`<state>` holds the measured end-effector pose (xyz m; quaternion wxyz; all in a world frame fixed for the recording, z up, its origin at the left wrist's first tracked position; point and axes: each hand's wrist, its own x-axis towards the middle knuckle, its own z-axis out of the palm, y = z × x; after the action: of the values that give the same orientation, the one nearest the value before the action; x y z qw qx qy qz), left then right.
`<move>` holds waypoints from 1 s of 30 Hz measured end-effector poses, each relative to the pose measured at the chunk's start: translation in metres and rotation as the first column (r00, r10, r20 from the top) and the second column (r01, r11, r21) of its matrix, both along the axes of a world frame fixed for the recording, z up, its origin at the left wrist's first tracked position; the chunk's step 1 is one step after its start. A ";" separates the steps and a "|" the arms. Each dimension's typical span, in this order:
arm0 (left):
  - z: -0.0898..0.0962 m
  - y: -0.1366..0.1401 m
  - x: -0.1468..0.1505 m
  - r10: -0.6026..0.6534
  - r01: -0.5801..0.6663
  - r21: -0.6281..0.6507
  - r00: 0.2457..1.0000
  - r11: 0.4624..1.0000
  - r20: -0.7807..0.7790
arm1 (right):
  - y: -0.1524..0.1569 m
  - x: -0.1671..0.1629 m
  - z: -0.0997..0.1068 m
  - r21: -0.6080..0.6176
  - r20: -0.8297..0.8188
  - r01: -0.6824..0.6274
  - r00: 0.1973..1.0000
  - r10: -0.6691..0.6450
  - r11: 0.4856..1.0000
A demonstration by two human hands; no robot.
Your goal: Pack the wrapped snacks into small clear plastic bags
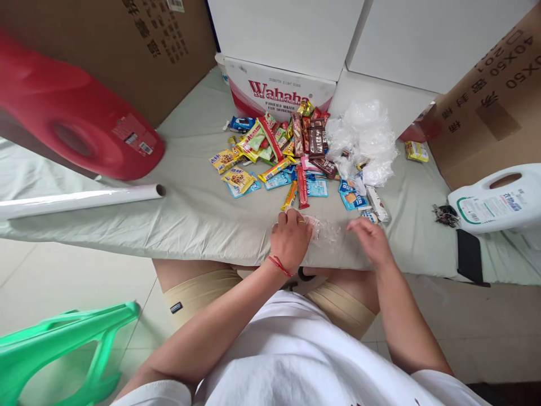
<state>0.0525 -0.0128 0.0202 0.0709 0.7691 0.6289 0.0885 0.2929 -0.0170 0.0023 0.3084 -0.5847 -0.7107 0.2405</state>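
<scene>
My left hand (pixel 291 239) has its fingers closed on a crinkled clear plastic bag (pixel 325 232) near the table's front edge. A little pinkish-red print shows beside my fingertips. To the right of the bag, my right hand (pixel 372 241) is held apart from it, fingers loosely bent and nothing visible in them. Just beyond both hands lies a pile of wrapped snacks: a red stick packet (pixel 302 187), yellow cookie packets (pixel 239 180), dark brown bars (pixel 316 140) and blue packets (pixel 353 196). A heap of clear plastic bags (pixel 366 141) rests against the pile's right side.
A Wahaha carton (pixel 281 90) and white boxes (pixel 287 31) stand behind. At left are a red jug (pixel 80 113) and a white roll (pixel 84 202); at right, a white detergent bottle (pixel 499 197) and black phone-like slab (pixel 469 255). A green stool (pixel 101 349) stands on the floor.
</scene>
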 end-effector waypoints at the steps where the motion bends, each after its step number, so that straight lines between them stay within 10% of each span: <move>1: -0.001 -0.001 0.000 -0.005 0.005 -0.003 1.000 1.000 -0.003 | 0.005 0.002 -0.002 0.045 0.009 0.128 0.992 -0.129 0.991; 8: -0.015 -0.003 0.000 -0.033 0.034 0.023 0.999 0.999 -0.011 | 0.008 -0.033 -0.021 -0.060 0.215 0.077 0.975 -0.063 0.995; 15: -0.016 -0.005 0.000 -0.086 0.084 0.061 0.996 0.995 0.017 | 0.003 -0.053 0.016 -0.219 0.030 0.182 0.983 -0.179 0.959; 30: -0.015 -0.017 -0.034 -0.249 0.216 0.131 0.908 0.967 0.338 | 0.024 -0.134 0.016 -0.101 0.264 0.078 0.963 -0.049 0.992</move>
<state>0.0187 -0.0295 0.0048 0.1574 0.8127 0.5052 0.2439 0.1588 0.0074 0.0185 0.1868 -0.6498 -0.7118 0.1903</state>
